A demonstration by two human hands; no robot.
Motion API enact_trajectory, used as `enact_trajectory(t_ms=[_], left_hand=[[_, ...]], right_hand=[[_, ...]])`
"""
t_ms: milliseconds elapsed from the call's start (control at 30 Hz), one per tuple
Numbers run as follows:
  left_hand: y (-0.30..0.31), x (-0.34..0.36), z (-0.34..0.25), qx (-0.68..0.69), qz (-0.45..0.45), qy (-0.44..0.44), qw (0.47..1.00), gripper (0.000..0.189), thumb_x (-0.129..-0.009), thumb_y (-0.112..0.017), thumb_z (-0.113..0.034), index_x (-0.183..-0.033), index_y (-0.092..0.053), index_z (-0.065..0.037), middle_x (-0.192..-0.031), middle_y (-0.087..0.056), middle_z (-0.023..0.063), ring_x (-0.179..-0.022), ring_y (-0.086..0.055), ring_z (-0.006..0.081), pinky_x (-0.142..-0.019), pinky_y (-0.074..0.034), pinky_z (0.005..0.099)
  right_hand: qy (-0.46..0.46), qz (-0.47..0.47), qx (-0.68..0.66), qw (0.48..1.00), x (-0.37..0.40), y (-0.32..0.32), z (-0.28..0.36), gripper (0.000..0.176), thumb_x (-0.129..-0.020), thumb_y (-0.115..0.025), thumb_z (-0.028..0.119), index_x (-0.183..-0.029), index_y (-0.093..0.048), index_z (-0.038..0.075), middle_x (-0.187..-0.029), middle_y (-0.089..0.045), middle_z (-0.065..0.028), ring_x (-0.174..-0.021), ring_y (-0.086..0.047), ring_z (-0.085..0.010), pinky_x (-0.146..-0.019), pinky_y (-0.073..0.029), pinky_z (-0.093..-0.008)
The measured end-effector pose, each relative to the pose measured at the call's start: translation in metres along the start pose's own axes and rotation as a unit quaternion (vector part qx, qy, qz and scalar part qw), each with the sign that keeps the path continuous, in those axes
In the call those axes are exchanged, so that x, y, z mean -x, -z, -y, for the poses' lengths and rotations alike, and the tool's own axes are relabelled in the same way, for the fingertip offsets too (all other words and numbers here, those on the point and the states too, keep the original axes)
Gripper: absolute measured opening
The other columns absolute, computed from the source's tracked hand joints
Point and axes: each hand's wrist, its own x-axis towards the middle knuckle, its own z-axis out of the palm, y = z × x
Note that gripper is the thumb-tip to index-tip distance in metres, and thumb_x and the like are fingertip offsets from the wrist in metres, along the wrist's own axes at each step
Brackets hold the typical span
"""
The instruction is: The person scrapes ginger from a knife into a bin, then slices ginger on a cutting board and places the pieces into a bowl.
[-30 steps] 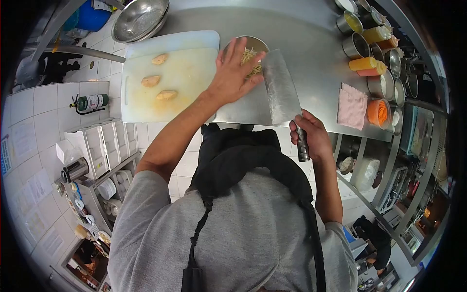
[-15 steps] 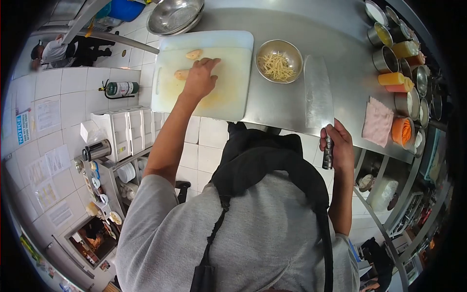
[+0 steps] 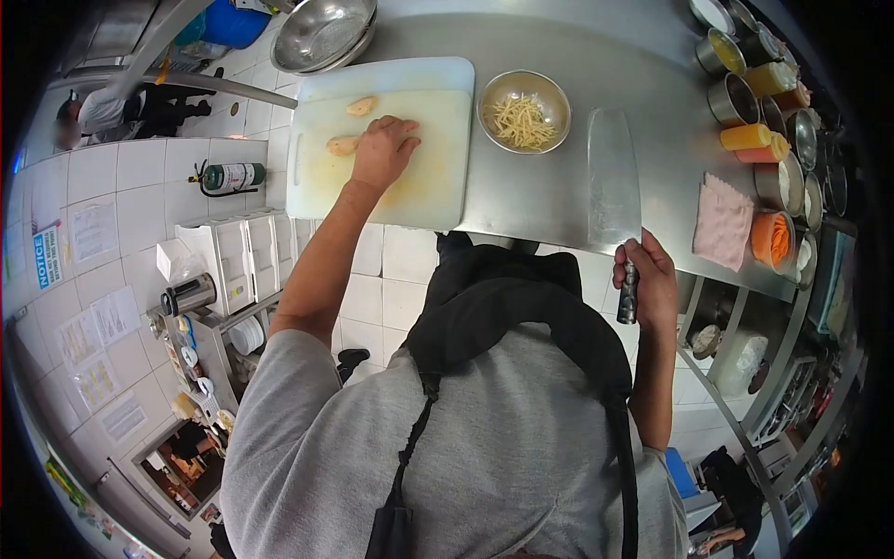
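Cutting board (image 3: 447,140) white, stained yellow; pieces (image 3: 343,145) on it pale orange-tan. Bowl (image 3: 494,86) silver, shreds (image 3: 521,121) inside pale yellow; cleaver (image 3: 613,177) blade dull grey steel. Cloth (image 3: 722,224) pink; desk (image 3: 559,47) brushed grey metal.

Left hand (image 3: 382,149), a second ago over the steel bowl (image 3: 487,97), now rests on the cutting board (image 3: 438,182) over a pale piece; the cleaver (image 3: 613,177) now lies clear of the bowl.

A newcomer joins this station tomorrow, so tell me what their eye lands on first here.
The big cleaver stretches flat across the steel counter at right, its handle gripped by the right hand. The left hand rests on the white cutting board beside two pale pieces, with a steel bowl of shredded strips between board and blade.
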Motion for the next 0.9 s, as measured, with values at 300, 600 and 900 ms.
enact_trajectory(t_ms=[300, 600, 900], left_hand=[[-0.007, 0.000, -0.007, -0.113, 0.022, -0.039, 0.993, 0.008, -0.094, -0.076, -0.011, -0.092, -0.072, -0.005, -0.094, -0.073, 0.0152, -0.087, -0.074, 0.0379, -0.080, -0.061, 0.0496], [-0.054, -0.058, -0.132, 0.053, -0.100, -0.115, 0.987, 0.020, -0.087, -0.074, -0.008, -0.107, -0.077, -0.007, -0.103, -0.074, 0.0178, -0.097, -0.074, 0.0378, -0.084, -0.062, 0.0494], [0.024, 0.006, -0.076, 0.080, -0.120, 0.047, 0.988, 0.045, -0.091, -0.075, -0.004, -0.136, -0.074, -0.009, -0.124, -0.076, 0.0160, -0.101, -0.077, 0.0318, -0.086, -0.063, 0.0423]], right_hand=[[0.000, -0.027, 0.016, 1.000, 0.007, 0.011, -0.005, 0.027, -0.109, -0.063, 0.014, -0.132, -0.071, 0.002, -0.085, -0.066, -0.0026, -0.067, -0.061, -0.0123, -0.060, -0.051, -0.0283], [0.003, -0.043, 0.025, 0.999, -0.001, 0.012, -0.011, 0.021, -0.110, -0.063, 0.016, -0.126, -0.071, 0.006, -0.086, -0.066, -0.0021, -0.065, -0.061, -0.0107, -0.058, -0.050, -0.0276], [0.093, 0.004, 0.149, 0.985, 0.008, 0.004, -0.004, 0.020, -0.115, -0.061, 0.023, -0.121, -0.072, 0.007, -0.068, -0.055, 0.0038, -0.058, -0.051, -0.0054, -0.053, -0.040, -0.0251]])
